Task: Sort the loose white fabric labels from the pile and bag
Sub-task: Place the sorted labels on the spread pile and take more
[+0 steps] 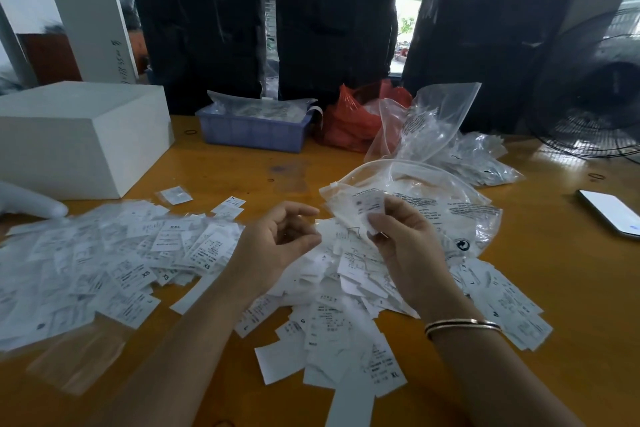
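A heap of loose white fabric labels [349,295] lies on the orange-brown table [571,288] right in front of us, small printed rectangles overlapping every way, some showing size letters such as XS and XL. We judge them very light, thin and limp, likely to slide over one another and cling in clumps, so each is best taken by an edge or corner between thumb and fingertip, lifting one at a time. Our right hand [405,246] pinches one label [369,208] by its lower edge and holds it upright above the heap. Our left hand [277,239] hovers beside it with fingers loosely curled, holding nothing that we can see. A second spread of labels [114,263] covers the table to the left. Just beyond the right hand lies an open clear plastic bag [433,198] with printing on it, touching the heap. Farther back sit a blue tray [252,132], a red bag [349,121], a white box [79,135], and a phone [609,211] at the right edge.
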